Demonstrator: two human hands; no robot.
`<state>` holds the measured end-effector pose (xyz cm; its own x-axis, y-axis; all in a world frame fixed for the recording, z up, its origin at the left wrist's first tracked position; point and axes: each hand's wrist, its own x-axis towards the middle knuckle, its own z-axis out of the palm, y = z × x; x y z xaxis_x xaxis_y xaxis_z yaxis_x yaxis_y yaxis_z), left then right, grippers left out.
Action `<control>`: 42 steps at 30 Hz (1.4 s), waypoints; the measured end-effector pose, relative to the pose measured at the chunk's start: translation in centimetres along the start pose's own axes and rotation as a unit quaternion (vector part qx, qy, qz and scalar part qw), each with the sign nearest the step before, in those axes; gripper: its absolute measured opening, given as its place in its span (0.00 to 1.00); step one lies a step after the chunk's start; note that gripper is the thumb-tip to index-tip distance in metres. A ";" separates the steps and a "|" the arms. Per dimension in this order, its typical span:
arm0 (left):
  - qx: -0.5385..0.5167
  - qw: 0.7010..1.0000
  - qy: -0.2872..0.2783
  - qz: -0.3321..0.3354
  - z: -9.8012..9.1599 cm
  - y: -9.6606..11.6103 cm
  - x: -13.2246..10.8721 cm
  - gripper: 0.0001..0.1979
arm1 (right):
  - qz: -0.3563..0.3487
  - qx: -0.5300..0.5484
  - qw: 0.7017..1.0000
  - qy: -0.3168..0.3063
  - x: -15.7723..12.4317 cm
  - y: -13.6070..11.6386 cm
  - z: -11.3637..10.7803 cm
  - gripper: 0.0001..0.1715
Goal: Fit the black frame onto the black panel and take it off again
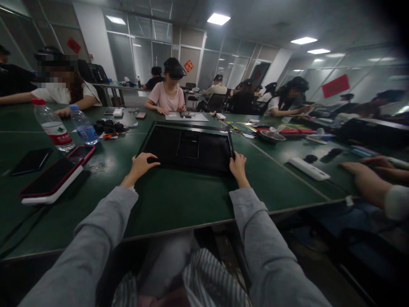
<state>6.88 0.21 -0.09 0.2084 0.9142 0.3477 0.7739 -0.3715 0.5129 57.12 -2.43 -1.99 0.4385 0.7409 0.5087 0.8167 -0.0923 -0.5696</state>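
A wide black rectangular panel with a raised border (pixel 207 164), like a monitor frame, is in front of me over the green table (pixel 179 200). Within its border is a smaller upright rectangular outline (pixel 188 147), dark and hard to make out. My left hand (pixel 139 168) grips the panel's near left corner, thumb and forefinger pointing inward along the edge. On the right side, my right hand (pixel 239 166) is closed on the border near the front corner. Both hands hold it level or nearly so; whether its underside rests on the table I cannot tell.
To the left stand two water bottles (pixel 56 130), beside phones (pixel 53 177) and a black phone (pixel 32 162). A white power strip (pixel 308 168) lies right, near another person's hand (pixel 367 175). A metal bowl (pixel 272 135) sits farther back. A person in pink (pixel 168 96) works opposite.
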 end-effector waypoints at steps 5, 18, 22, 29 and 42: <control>0.025 0.999 -0.025 0.008 0.3 -0.6 0.0 0.16 | 0.013 0.038 0.999 -0.014 -0.6 0.2 0.2 0.34; 0.090 0.996 -0.012 0.025 -0.2 -2.2 -0.2 0.30 | -0.027 0.078 0.996 -0.029 -0.1 0.4 2.1 0.33; 0.115 0.987 0.104 -0.029 -1.2 -2.5 -0.6 0.23 | -0.039 0.085 0.995 -0.041 0.0 -0.3 2.7 0.33; 0.054 0.970 0.106 -0.211 -1.2 -5.2 -0.1 0.22 | -0.038 0.096 0.994 -0.042 -0.3 -1.0 2.0 0.33; 0.019 0.975 0.113 -0.189 -0.7 -5.6 0.5 0.23 | -0.021 0.132 0.990 -0.046 -0.7 -0.2 1.3 0.29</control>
<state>2.21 2.62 -2.24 -0.2304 0.9238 0.3058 0.7919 -0.0047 0.6107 56.10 -2.08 -3.08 0.3606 0.7985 0.4821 0.7018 0.1082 -0.7041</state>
